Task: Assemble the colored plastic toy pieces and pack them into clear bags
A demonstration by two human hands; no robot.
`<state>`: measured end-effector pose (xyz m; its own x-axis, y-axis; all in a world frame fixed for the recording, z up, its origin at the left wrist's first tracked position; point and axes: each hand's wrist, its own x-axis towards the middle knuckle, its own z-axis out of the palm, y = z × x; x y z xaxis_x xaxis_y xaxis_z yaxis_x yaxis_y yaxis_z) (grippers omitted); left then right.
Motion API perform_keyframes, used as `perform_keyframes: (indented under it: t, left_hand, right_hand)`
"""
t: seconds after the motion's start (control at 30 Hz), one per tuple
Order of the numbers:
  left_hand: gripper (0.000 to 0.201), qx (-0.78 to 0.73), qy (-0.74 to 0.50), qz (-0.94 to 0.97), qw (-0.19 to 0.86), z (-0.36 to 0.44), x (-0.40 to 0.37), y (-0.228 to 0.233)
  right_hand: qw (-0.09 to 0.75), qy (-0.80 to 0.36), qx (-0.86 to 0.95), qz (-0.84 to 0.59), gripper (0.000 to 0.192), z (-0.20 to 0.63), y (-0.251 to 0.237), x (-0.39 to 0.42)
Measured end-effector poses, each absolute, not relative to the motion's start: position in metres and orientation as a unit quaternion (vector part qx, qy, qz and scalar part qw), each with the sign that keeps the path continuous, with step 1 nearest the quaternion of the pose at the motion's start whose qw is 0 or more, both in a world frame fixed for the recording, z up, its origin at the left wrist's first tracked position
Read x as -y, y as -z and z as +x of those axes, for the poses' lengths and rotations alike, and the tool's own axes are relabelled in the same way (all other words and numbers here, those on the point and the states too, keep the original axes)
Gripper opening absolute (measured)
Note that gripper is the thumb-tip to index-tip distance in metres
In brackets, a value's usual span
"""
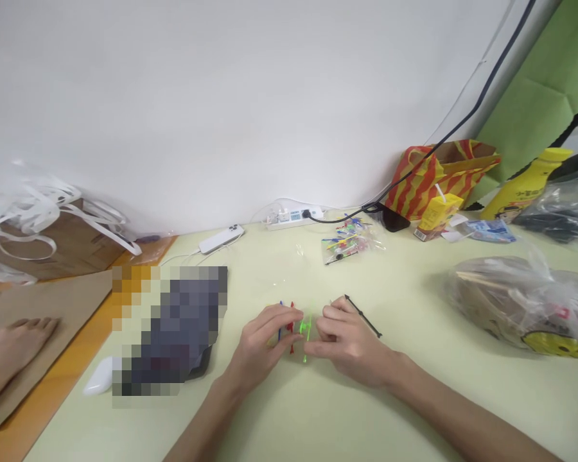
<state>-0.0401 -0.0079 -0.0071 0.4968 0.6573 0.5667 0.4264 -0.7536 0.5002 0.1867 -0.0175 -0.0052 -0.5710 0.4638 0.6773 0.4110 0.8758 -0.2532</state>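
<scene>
In the head view, small plastic pieces with thin, pointed sticks stand in a row between my hands: a blue piece [280, 321], a red piece [291, 328] and a bright green piece [306, 327]. My left hand [264, 337] curves around this row, its thumb and fingers closed about the red and green pieces. From the other side, my right hand [349, 340] is closed, with a fingertip at the lower part of the green piece. Whatever its curled fingers hold is hidden. Just beyond its knuckles lies a black stick [366, 319] with pointed ends.
Behind are a bag of coloured pieces [347, 240], a power strip [293, 217] and a white phone [221, 239]. A blurred dark object [178, 327] lies left, a plastic-wrapped bundle [510, 308] right. Another person's hand [19, 346] rests on cardboard at far left.
</scene>
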Motion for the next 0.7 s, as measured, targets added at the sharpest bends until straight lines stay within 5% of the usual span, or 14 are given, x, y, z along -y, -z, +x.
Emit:
perform_keyframes:
  t: [0.7]
  left_hand:
    - [0.026, -0.307, -0.384, 0.856, 0.161, -0.0383, 0.0091, 0.0043]
  right_hand:
    - [0.397, -0.063, 0.888, -0.221, 0.036, 0.1824, 0.0142, 0.0163]
